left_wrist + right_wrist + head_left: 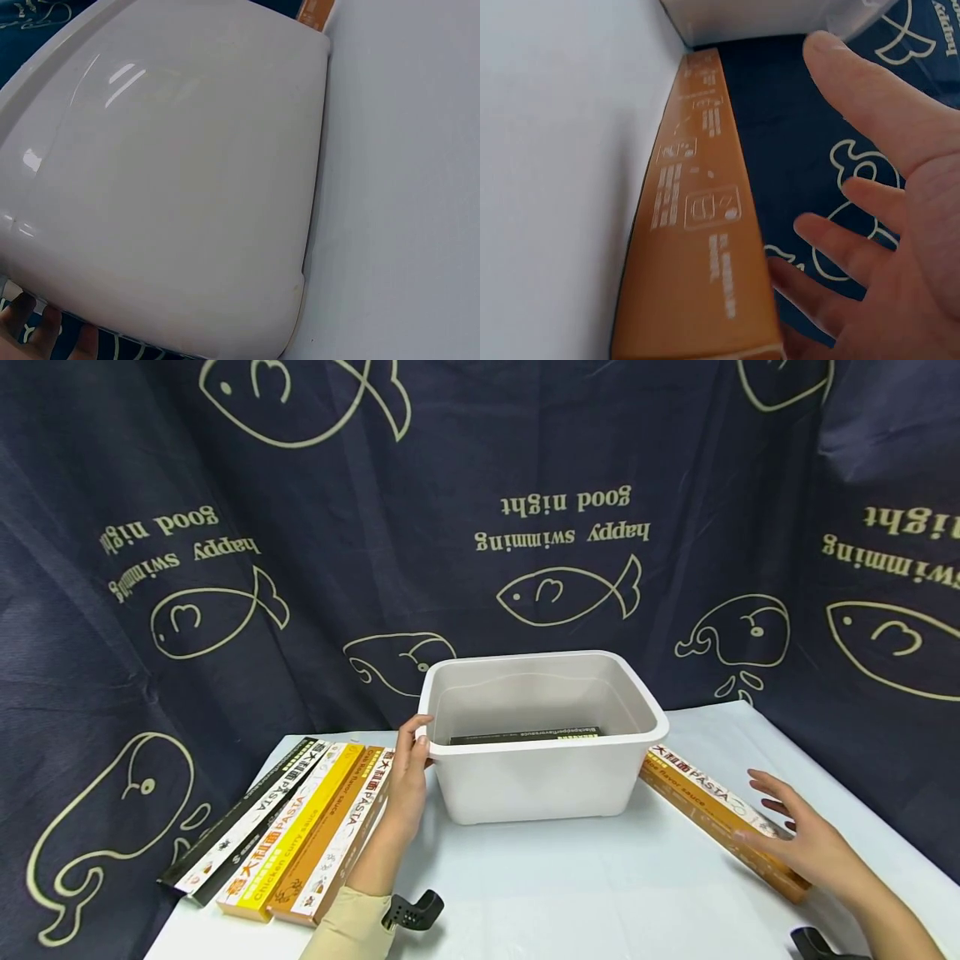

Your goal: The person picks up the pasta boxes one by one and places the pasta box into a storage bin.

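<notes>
My left hand grips the left front corner of a white plastic bin by its rim. In the left wrist view the bin's side wall fills much of the picture, with fingertips at its edge. Inside the bin lies a black pasta box, mostly hidden by the front wall. My right hand hovers with spread fingers over the near end of an orange and white pasta box. In the right wrist view a gap shows between the thumb and that orange box.
Left of the bin, several long pasta boxes lie side by side: a black one, a yellow one and orange ones. A light tablecloth covers the table. Dark blue fabric with fish drawings hangs behind.
</notes>
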`<state>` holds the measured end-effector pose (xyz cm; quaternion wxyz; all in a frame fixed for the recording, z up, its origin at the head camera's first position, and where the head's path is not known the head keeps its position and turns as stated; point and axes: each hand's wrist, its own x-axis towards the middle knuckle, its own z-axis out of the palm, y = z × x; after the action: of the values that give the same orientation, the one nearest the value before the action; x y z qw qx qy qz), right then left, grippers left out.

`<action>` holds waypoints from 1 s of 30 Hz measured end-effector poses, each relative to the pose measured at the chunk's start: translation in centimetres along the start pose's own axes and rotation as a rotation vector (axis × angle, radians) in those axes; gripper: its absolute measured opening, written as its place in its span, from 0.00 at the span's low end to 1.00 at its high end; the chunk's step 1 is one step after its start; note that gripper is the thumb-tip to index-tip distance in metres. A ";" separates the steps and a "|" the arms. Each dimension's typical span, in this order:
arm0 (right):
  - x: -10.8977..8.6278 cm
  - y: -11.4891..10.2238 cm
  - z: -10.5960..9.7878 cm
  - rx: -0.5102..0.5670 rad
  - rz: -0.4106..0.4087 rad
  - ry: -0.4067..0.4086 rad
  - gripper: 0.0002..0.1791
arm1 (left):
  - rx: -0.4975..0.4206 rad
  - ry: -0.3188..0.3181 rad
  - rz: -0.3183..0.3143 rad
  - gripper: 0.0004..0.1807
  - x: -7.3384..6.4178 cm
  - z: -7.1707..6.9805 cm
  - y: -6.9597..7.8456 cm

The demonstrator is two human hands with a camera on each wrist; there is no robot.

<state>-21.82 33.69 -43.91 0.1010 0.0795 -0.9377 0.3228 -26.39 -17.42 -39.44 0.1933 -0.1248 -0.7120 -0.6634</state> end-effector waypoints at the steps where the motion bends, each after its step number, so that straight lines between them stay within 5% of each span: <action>1: -0.1 0.3 0.1 0.002 -0.015 0.004 0.53 | 0.002 0.001 0.000 0.21 0.0 0.0 0.0; 13: -0.8 2.2 0.4 0.030 -0.108 0.013 0.50 | 0.014 0.002 -0.005 0.21 0.2 0.1 0.0; 23: -0.8 2.7 -0.2 -0.097 -0.022 -0.135 0.52 | 0.015 0.004 -0.008 0.21 0.0 0.1 0.0; 30: -1.1 3.2 -0.5 -0.104 -0.031 -0.143 0.51 | 0.021 0.004 -0.004 0.21 0.0 0.0 0.1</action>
<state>-21.35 36.59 -45.68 0.0427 0.1117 -0.9566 0.2657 -26.33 -17.36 -39.39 0.1948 -0.1200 -0.7186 -0.6567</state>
